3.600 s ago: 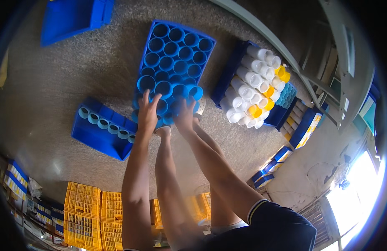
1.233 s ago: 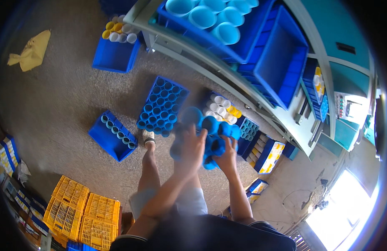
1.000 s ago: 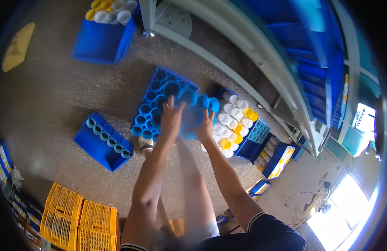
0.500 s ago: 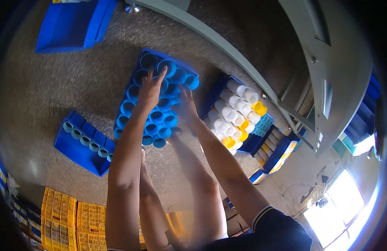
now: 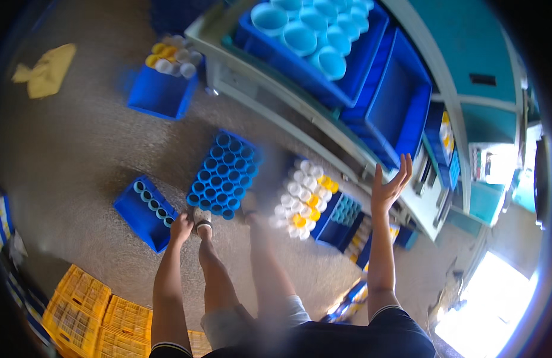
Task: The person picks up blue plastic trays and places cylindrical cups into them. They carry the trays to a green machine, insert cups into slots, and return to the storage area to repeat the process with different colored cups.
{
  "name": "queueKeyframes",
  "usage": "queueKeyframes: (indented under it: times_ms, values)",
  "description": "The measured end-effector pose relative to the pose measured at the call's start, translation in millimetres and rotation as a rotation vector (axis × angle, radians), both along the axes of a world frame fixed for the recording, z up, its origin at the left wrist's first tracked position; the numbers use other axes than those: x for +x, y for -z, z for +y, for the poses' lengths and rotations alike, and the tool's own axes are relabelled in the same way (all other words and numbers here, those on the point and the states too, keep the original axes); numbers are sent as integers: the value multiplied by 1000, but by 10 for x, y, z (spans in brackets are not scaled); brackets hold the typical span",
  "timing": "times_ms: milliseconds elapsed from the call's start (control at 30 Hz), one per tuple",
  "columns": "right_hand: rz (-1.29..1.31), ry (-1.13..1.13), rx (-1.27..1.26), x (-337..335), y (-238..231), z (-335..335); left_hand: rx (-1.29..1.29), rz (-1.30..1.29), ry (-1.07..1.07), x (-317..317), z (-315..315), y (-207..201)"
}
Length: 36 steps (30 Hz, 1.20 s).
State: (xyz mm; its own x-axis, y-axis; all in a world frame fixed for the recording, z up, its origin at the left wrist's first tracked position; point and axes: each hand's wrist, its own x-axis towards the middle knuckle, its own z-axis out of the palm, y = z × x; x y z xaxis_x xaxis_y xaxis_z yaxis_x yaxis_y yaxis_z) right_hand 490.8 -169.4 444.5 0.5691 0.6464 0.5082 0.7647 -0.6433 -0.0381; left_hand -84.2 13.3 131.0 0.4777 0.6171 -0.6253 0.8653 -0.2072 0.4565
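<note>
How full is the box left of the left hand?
Partly full: the blue box shows one row of cups; the rest looks bare.

The blue cups [image 5: 233, 175] look dark inside, white cups [image 5: 304, 194] mix with bright yellow cups [image 5: 313, 201], the crates [image 5: 79, 304] are yellow-orange with lots of little squares, and the dark shirt sleeves [image 5: 396, 325] have thin pale lines.

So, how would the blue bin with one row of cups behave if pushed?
The bin would probably slide, not tip, being so broad. It seems stiff, holding its box shape. The cups might shift, lining only one side.
</note>
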Motion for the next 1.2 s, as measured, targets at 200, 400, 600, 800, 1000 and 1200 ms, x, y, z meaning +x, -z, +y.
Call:
queueKeyframes:
  times_ms: [200,400,600,800,1000,1200]
  values:
    - [364,112,-591,1413,358,-28,170,307,-617,-1230,-1118,-740]
    - [537,-546,-276,1042,-356,204,485,-306,-754,-985,-2123,-1130]
    - [477,-490,-177,-1677,-805,-195,93,-110,-1284,-1561,-3598,-1775]
    - [581,-541,-245,-3976,-1160,-763,-17,-41,-1586,-2307,-5753,-1776]
    - [851,-1154,-431,-6194,-1225,-1162,-97,293,-1611,-2844,-7758,-1480]
    - [853,-1823,-847,-8534,-1406,-1485,57,-170,-2723,-3238,-8421,-1624]
